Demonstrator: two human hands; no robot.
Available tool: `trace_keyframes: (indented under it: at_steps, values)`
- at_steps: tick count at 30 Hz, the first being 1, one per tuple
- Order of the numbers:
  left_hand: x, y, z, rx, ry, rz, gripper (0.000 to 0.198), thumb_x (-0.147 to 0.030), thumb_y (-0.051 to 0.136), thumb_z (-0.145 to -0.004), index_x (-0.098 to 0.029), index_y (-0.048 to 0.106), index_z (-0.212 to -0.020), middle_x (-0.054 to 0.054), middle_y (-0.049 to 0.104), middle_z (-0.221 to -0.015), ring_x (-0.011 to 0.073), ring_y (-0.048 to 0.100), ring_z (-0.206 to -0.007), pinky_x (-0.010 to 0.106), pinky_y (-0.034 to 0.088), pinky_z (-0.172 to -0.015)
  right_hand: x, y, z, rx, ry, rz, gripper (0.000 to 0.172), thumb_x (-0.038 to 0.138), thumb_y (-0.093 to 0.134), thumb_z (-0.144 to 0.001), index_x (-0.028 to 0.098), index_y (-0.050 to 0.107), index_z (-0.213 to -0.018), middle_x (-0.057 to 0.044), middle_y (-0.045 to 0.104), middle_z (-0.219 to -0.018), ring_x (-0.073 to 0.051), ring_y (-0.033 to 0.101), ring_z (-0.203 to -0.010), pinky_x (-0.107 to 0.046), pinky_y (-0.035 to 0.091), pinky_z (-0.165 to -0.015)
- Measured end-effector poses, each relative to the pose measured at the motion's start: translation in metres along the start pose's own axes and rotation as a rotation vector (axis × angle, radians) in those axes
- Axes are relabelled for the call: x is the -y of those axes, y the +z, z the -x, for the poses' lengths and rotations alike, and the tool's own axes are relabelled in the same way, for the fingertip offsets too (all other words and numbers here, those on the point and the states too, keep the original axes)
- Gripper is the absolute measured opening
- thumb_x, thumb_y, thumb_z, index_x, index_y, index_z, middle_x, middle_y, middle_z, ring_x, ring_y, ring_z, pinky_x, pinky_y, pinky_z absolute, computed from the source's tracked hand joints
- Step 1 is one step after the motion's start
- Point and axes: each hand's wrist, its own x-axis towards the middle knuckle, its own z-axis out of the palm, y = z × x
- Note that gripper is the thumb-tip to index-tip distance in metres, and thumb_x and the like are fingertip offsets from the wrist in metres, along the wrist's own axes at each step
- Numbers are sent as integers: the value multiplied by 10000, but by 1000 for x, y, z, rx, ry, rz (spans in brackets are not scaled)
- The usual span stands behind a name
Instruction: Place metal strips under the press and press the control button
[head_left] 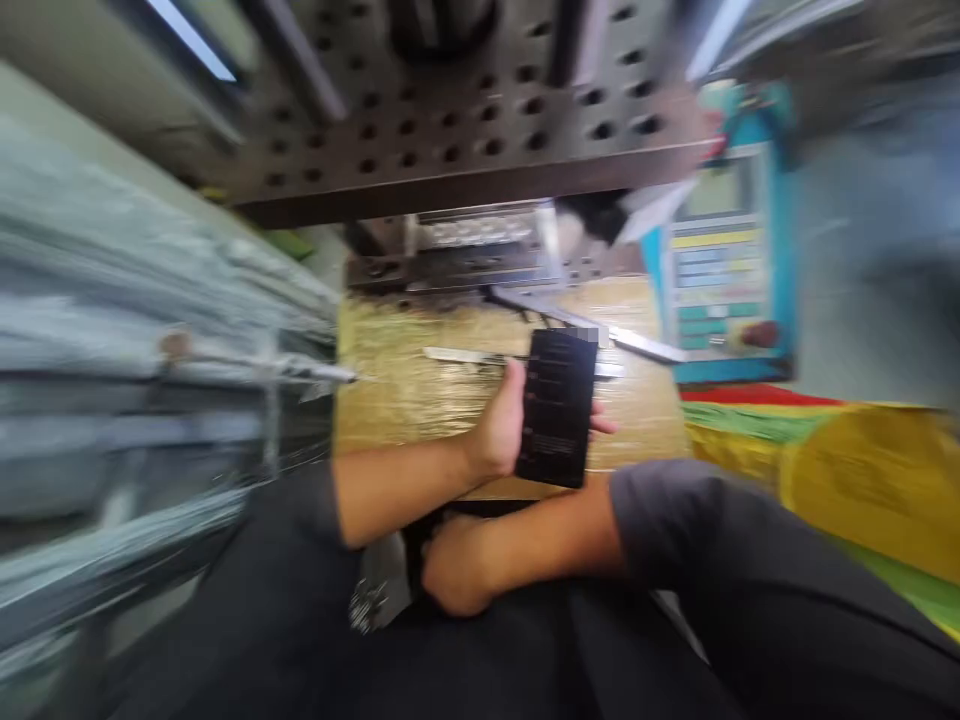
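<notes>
A black smartphone [556, 410] with a dark lit screen is in my left hand [501, 430]. The thumb lies along the phone's left edge and fingertips show past its right edge. My right hand [457, 565] is curled low at my lap, below the table edge. Its fingers are turned away from view, so whatever they grip is hidden. Beside it lies a greyish item [386, 585] with shiny silver bits at its lower end, too blurred to name. Under the phone, a thin metal strip [454, 355] rests on the wrapped tabletop [397, 410].
A long metal bar [645, 343] lies slanted across the table's back right. Overhead juts a perforated metal plate [465, 150]. At right stand a blue control panel [720, 270] and yellow material [870, 480]. Plastic-wrapped long stock [135, 330] lines the left side.
</notes>
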Motion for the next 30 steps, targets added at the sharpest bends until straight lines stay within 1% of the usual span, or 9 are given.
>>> trace_keyframes:
  at_steps: [1,3,5,6,11,17,21,27,30]
  values:
    - [-2,-7,-5,32,-6,15,1094,-827,27,-1013,-49,789,-1116,237,801,-1068,322,808,-947,380,632,-823,6,-9,-13,54,-39,54,195,169,768,-878,126,809,-1063,-183,749,-1222,-355,716,-1199,-549,612,-1030]
    - [-6,-18,-10,81,-15,43,1053,-833,84,-1020,-53,776,-1163,237,793,-1100,333,798,-998,396,616,-881,12,-21,-23,132,-44,128,339,179,711,-893,111,803,-1212,-239,688,-1379,-419,673,-1290,-601,582,-1070]
    - [-6,-21,-8,114,-26,62,1026,-832,114,-1024,-62,767,-1206,227,792,-1101,337,790,-1027,406,598,-926,13,-27,-20,166,-24,148,466,216,664,-930,100,735,-1376,-256,607,-1502,-439,628,-1355,-621,544,-1114]
    - [-6,-20,-6,128,-35,65,1018,-825,115,-1029,-63,762,-1227,224,791,-1101,337,787,-1039,411,589,-943,12,-29,-16,172,-19,146,491,225,655,-938,93,715,-1407,-262,589,-1521,-443,621,-1362,-625,533,-1123]
    - [-5,-18,-3,150,-30,54,1022,-768,44,-1053,-58,754,-1243,220,782,-1120,332,780,-1055,426,568,-979,12,-33,-5,163,-12,132,476,255,628,-970,82,710,-1406,-260,629,-1450,-423,627,-1335,-603,519,-1125]
    - [-6,-18,-3,154,-24,45,1009,-823,112,-1034,-76,757,-1244,202,789,-1115,330,784,-1051,416,582,-969,12,-36,-5,162,-9,137,486,245,643,-954,92,704,-1411,-248,633,-1435,-416,632,-1313,-585,524,-1105]
    - [-6,-15,-1,122,-16,56,1014,-819,93,-1036,-80,758,-1233,187,794,-1089,326,788,-1035,408,592,-955,11,-32,-7,131,-16,117,465,243,641,-951,83,725,-1379,-255,649,-1416,-423,648,-1294,-598,526,-1103]
    - [-6,-17,-1,127,-44,23,1064,-785,1,-1035,-59,750,-1239,211,790,-1088,321,780,-1081,426,569,-1021,12,-31,-9,150,-11,116,497,236,673,-926,80,714,-1396,-258,624,-1470,-441,614,-1356,-626,503,-1149]
    - [-6,-19,-2,111,-62,23,1090,-807,-2,-1020,-52,735,-1291,223,790,-1100,332,769,-1123,440,561,-1047,12,-32,-8,159,-6,127,507,229,672,-922,89,707,-1408,-251,611,-1494,-434,607,-1374,-614,501,-1162]
